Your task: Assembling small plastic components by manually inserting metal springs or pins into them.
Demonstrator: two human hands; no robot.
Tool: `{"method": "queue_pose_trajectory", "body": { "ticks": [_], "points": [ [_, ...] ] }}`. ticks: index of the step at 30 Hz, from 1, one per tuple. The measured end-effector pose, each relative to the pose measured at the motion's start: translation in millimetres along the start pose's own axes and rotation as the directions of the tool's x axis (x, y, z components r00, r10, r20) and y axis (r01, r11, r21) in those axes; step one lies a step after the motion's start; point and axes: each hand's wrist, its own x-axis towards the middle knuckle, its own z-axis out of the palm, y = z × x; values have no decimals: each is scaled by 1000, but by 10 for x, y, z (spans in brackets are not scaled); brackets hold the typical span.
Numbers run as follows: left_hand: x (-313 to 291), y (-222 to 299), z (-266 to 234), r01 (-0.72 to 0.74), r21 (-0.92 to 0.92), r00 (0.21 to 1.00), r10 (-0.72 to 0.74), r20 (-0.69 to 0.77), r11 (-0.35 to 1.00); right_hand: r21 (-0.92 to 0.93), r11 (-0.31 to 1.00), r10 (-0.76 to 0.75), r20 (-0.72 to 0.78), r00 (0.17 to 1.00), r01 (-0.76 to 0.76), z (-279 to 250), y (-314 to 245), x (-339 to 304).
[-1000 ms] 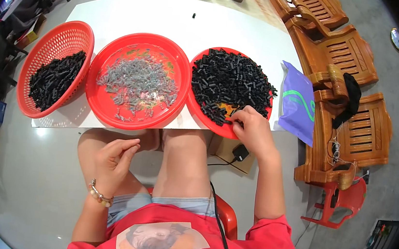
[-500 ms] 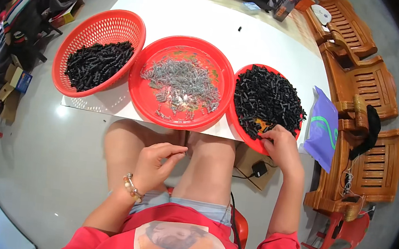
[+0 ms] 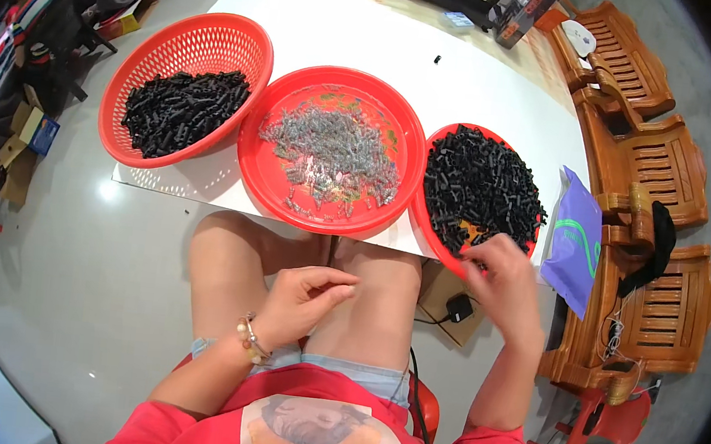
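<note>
The left hand (image 3: 304, 299) is above the thighs, before the table edge, with thumb and fingertips pressed together; this looks like a precise grip for something very small, but I cannot tell if anything is between them. The right hand (image 3: 504, 277) is at the near rim of a round red plastic tray (image 3: 437, 248), fingers bent and the thumb close to them — whether it pinches a piece, I cannot tell.

This tray holds many short black tubular pieces (image 3: 481, 179), on the right side, probably so that this hand reaches them without stretching. Beside it, a larger round red plastic tray (image 3: 269, 180) carries small clear pieces (image 3: 329, 145); its raised rim likely stops them from scattering. On the left, a red perforated plastic basket (image 3: 166, 46) keeps black ribbed pieces (image 3: 185, 109) apart from the others — deeper walls suit a heap.

All three stand in a row on the white tabletop (image 3: 375, 38), within reach, I think. A purple bag (image 3: 574, 241) lies to the right, outside this row.
</note>
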Motion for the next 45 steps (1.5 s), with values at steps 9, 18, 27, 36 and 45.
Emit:
{"method": "queue_pose_trajectory", "body": {
  "ticks": [9,18,27,36,45],
  "points": [
    [79,220,-23,415,-345,895,-309,321,842,171,933,-337,102,936,317,511,-691,53],
    [9,31,-377,437,-515,899,-339,277,738,358,895,-305,59,950,265,745,-693,415],
    [49,43,-467,407,-614,913,-310,263,677,6,906,-413,225,882,423,1009,-833,979],
    [67,-117,-575,342,-529,939,-307,157,777,-69,895,-393,346,852,441,1051,-900,1092],
    [27,120,-535,271,-680,950,-304,75,681,169,919,-372,66,926,357,899,-854,936]
  ]
}}
